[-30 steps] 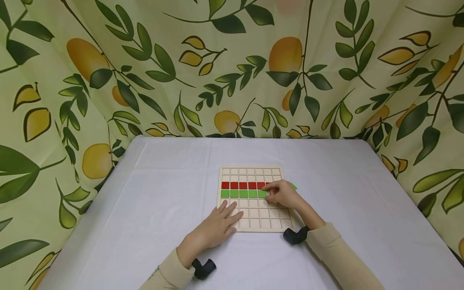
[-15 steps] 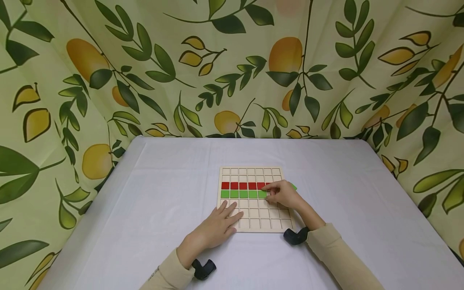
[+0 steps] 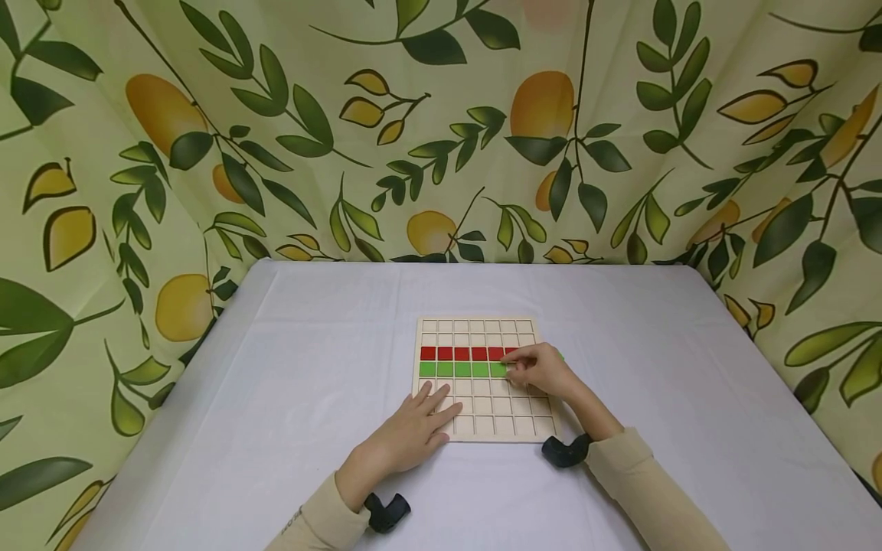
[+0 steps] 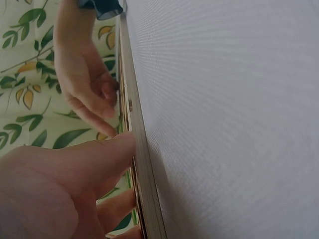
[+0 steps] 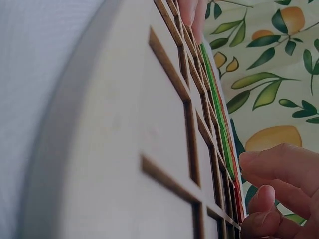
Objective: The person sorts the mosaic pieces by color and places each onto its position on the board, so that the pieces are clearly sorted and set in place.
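A square wooden grid board [image 3: 501,425] lies on the table, with a row of red tiles [image 3: 462,353] above a row of green tiles [image 3: 455,370]. My left hand [image 3: 406,432] rests with spread fingers on the board's lower left corner; in the left wrist view its thumb [image 4: 122,149] lies against the board's edge. At the right end of the green row is my right hand [image 3: 540,371], forefinger extended and other fingers bent. In the right wrist view I see nothing between its fingers [image 5: 284,164]. Another green piece [image 3: 562,358] peeks out behind this hand, mostly hidden.
A white cloth covers the table [image 3: 296,344]. Behind and beside it hangs a curtain [image 3: 455,176] with leaves and fruit. Dark wrist-worn devices [image 3: 388,513] sit at both cuffs. Unfilled cells lie above and below the coloured rows.
My right hand has shifted very slightly to the right, covering more of the green piece behind it. The left hand and the board stay where they were.
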The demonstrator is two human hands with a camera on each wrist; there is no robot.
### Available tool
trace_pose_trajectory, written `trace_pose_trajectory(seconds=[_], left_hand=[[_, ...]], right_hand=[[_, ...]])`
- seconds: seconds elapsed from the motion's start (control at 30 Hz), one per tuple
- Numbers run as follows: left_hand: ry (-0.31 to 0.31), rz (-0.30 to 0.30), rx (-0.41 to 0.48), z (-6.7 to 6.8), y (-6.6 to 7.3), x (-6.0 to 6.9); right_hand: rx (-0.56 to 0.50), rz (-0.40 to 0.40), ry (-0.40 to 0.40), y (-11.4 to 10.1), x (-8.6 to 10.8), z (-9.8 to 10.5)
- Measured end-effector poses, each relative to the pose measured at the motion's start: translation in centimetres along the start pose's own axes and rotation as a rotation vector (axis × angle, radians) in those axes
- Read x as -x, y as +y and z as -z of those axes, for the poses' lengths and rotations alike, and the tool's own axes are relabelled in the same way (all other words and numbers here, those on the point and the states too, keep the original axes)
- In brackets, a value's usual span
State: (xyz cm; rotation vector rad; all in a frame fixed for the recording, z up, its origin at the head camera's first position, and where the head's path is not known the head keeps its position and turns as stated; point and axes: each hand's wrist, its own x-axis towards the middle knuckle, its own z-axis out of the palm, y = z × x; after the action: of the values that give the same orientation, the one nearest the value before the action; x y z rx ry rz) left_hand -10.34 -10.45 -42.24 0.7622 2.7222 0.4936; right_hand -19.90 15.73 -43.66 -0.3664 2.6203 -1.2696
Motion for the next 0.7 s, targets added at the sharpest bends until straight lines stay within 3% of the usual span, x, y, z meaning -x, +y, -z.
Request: trace_pose_trajectory(seconds=[0.7], left_hand=[[0.0,0.002,0.018,0.1,0.1,0.1]], right_hand=[[-0.026,0.035,0.016,0.8,0.7,1.6]])
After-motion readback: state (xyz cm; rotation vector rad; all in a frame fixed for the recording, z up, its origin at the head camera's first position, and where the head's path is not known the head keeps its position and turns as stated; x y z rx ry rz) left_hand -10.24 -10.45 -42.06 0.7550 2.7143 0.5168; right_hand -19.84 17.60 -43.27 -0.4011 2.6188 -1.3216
